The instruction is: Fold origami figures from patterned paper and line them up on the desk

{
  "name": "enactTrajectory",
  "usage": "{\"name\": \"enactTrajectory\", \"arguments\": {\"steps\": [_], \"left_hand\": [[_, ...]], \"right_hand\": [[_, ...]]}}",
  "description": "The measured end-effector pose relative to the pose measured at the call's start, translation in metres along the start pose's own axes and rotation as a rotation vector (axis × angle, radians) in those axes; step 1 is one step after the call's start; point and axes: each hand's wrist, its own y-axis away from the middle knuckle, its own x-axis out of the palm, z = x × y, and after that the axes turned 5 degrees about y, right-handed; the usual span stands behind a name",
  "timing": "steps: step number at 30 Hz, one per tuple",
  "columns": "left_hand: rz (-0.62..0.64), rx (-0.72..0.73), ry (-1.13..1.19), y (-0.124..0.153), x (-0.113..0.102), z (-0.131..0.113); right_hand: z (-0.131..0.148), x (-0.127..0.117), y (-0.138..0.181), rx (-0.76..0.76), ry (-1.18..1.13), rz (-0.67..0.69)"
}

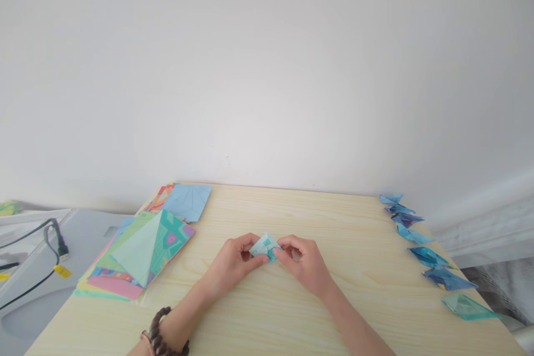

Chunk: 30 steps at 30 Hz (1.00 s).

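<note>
Between my two hands is a small folded piece of origami paper (265, 245), pale green with teal patches and a diamond-like outline. My left hand (233, 261) pinches its left corner, thumb in front and fingers behind. On the right corner, my right hand (306, 261) grips it between thumb and index finger. The paper is held just over the middle of the wooden table (267, 311); whether it touches the surface I cannot tell. My fingers cover both side corners of the fold.
At the left lies a stack of patterned paper sheets (137, 250), with a light blue sheet (189, 203) behind. Several folded paper pieces (442, 278) line the right edge. A white wall (267, 94) stands behind. Left of the table are black cables (56, 245) on a grey surface.
</note>
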Motion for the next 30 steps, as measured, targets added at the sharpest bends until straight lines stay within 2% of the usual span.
{"name": "enactTrajectory", "arguments": {"steps": [6,13,16,19,23,30], "left_hand": [[0.016,0.031,0.086,0.0,0.002,-0.001],[-0.027,0.089,0.026,0.001,0.006,-0.002],[0.015,0.119,0.005,0.002,0.002,-0.006],[0.04,0.143,-0.068,0.002,-0.003,-0.007],[-0.013,0.137,-0.232,0.002,-0.005,-0.002],[0.023,0.18,-0.406,0.005,-0.004,-0.004]], "right_hand": [[-0.006,0.001,0.001,0.034,-0.024,0.024],[-0.006,0.0,0.004,-0.011,0.023,-0.008],[-0.006,-0.002,0.005,-0.019,0.027,-0.02],[-0.005,-0.004,0.004,-0.073,0.101,-0.045],[-0.002,-0.007,0.003,-0.173,0.191,-0.046],[0.0,-0.007,0.006,-0.133,0.356,0.022]]}}
